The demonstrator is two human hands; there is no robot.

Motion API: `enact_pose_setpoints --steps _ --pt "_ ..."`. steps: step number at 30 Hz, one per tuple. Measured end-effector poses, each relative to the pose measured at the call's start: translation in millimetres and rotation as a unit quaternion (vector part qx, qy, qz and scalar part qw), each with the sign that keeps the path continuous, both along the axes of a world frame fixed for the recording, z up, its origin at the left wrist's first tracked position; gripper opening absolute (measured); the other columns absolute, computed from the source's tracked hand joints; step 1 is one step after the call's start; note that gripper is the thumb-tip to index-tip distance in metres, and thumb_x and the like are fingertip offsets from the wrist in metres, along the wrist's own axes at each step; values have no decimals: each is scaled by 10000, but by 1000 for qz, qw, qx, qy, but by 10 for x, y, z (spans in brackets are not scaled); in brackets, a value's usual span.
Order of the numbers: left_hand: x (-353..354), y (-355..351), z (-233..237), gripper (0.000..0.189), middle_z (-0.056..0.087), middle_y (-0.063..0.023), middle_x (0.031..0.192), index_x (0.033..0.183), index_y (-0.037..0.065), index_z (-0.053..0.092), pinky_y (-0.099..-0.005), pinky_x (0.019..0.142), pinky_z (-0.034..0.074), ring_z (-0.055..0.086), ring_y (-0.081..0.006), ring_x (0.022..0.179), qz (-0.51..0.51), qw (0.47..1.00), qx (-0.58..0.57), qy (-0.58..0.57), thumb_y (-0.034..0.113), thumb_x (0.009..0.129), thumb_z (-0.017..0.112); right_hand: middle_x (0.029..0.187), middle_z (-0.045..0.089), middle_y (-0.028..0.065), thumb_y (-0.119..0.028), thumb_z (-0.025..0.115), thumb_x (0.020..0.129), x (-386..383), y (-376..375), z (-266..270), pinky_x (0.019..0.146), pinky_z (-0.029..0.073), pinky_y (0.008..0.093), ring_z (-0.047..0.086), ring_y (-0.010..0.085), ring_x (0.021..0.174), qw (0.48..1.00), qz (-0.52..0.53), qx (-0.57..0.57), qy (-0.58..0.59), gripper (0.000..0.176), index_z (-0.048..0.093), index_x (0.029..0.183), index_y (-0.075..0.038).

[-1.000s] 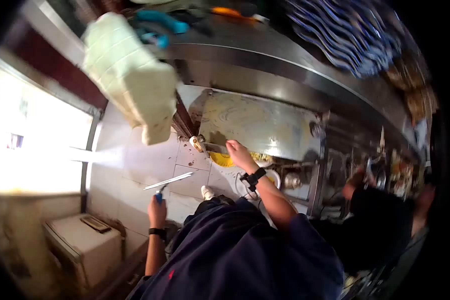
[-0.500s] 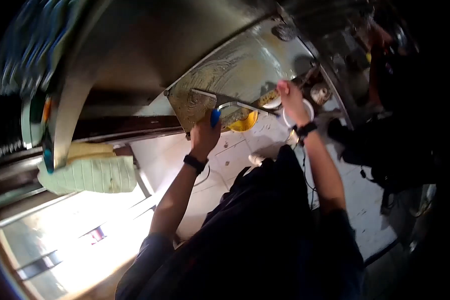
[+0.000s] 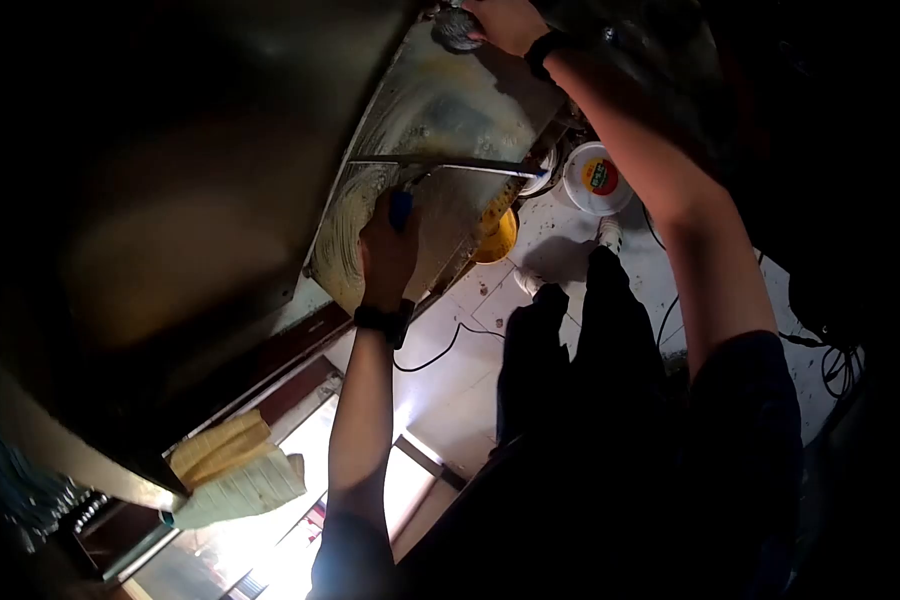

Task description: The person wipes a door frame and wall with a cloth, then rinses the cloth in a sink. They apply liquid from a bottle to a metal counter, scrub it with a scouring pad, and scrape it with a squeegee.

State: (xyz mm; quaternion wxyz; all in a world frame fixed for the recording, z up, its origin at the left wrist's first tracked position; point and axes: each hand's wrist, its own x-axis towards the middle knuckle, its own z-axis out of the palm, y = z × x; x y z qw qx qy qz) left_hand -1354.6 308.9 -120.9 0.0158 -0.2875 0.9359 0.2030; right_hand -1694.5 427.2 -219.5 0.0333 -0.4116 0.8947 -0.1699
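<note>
My left hand (image 3: pixel 388 252) is wrapped round the blue handle (image 3: pixel 400 211) of a squeegee, whose long thin blade (image 3: pixel 445 164) lies across a wet, streaked metal surface (image 3: pixel 395 118). Soapy swirls cover the surface around the blade. At the far corner of that surface, my right hand (image 3: pixel 505 22) has its fingers on a grey, round scouring pad (image 3: pixel 456 30). Part of the right hand is cut off by the top edge of the view.
Below the surface's right edge stand a yellow container (image 3: pixel 497 238) and a white bucket (image 3: pixel 597 179) with a red and yellow label. A black cable (image 3: pixel 435 360) runs over the tiled floor. Folded cloths (image 3: pixel 240 480) lie at the lower left.
My right hand has moved from above the white bucket to the scouring pad at the far corner. The squeegee blade has turned and shifted on the surface. The view has swung round.
</note>
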Motion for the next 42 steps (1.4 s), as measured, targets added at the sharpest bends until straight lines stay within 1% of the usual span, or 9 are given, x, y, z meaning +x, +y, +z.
enact_pose_setpoints --steps 4,7,9,11,13,14,16,40,42 --pt "-234 -263 -159 408 679 -227 1069 1278 82 596 -439 798 534 665 -399 966 -108 994 2 24 272 923 661 771 568 181 -224 626 958 -35 290 266 675 466 472 538 349 680 963 -87 -219 -134 250 589 901 17" --pt "-577 -366 -124 405 682 -193 1087 1292 106 594 -424 807 531 664 -376 983 -195 980 -36 7 251 920 667 805 590 143 -282 600 995 32 624 -37 732 511 445 660 334 969 900 -152 -406 39 326 566 1025 41" --pt "-865 -389 -132 429 675 -185 1132 1316 108 588 -401 855 521 653 -362 1032 -221 972 -58 -54 241 918 675 939 633 161 -297 600 1002 312 959 187 822 532 430 648 297 1093 914 -239 -319 -75 449 522 1267 57" --pt "-1091 -463 -207 434 687 -139 1117 1312 133 593 -395 834 521 662 -339 1009 -294 955 -44 -20 220 899 694 1450 468 214 -361 671 951 710 1280 395 1016 477 370 549 274 1270 850 -229 -370 -297 673 410 1447 12" --pt "-1257 -464 -263 412 691 -119 1103 1280 132 611 -396 822 518 662 -335 986 -299 954 -30 -10 201 885 707 1176 631 146 -225 716 870 928 1578 -84 786 524 395 644 282 962 953 -139 -154 221 392 620 1206 -47" --pt "-1326 -486 -307 407 690 -120 1100 1269 127 619 -395 820 518 661 -337 982 -325 945 -41 -12 197 879 714 1176 631 146 -225 716 870 1047 1628 -33 786 524 395 644 282 962 953 -142 -148 223 392 620 1206 -47" --pt "-1423 -443 -357 402 689 -122 1098 1258 122 626 -394 817 518 659 -338 978 -353 934 -51 -14 193 873 720 1038 673 133 -251 730 881 1437 1724 140 698 513 343 646 229 797 850 -326 -360 -203 392 620 1185 -30" --pt "-1954 55 -652 349 672 -131 1023 1241 155 621 -452 777 512 641 -379 926 -424 904 -51 16 280 916 644 959 595 128 -125 713 899 2445 2310 -373 760 505 310 620 207 843 773 -394 -372 -330 267 627 1070 60" --pt "-1958 115 -560 446 667 -181 1200 1312 81 602 -417 913 509 641 -346 1095 -392 916 -40 -77 282 919 670 961 596 133 -129 716 895 2477 2283 -413 757 504 311 619 212 841 778 -392 -364 -330 274 624 1070 60"
